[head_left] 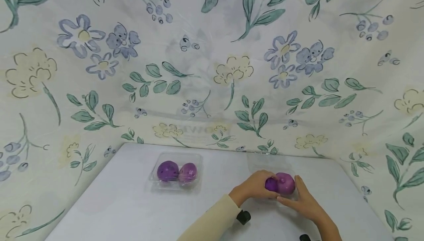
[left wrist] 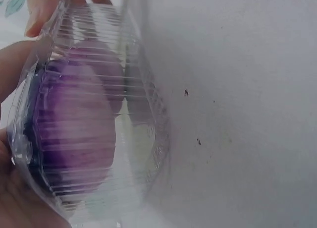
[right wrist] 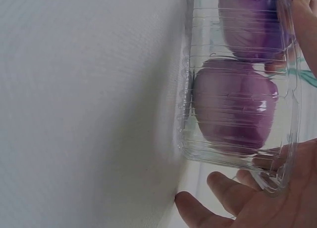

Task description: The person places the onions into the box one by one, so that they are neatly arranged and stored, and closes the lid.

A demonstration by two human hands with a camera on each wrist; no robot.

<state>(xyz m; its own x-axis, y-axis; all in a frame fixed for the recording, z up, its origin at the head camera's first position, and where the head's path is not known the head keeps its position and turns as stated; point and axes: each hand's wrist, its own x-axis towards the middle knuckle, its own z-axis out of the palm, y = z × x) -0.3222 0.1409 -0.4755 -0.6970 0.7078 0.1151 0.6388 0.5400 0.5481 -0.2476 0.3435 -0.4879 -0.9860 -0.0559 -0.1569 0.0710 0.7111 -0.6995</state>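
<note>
A clear plastic clamshell box (right wrist: 237,161) stands at the right of the table. Two round, glossy purple pieces, resembling onions, sit side by side in it: a darker one (head_left: 271,184) and a pinker one (head_left: 285,184). My left hand (head_left: 255,185) curls over the darker piece, fingers behind and thumb in front, hiding much of it. At the box's right end is my right hand (head_left: 306,202), thumb and fingers spread around the pinker piece. Its fingers (right wrist: 228,191) look fairly straight beside the box in the right wrist view. Exact contact there is hard to tell.
Another clear clamshell box (head_left: 175,188) holding two purple pieces (head_left: 168,171) stands at the left of the white table (head_left: 109,200). A transparent lid flap (head_left: 261,161) lies behind my hands. A flower-patterned curtain (head_left: 198,64) hangs behind the table.
</note>
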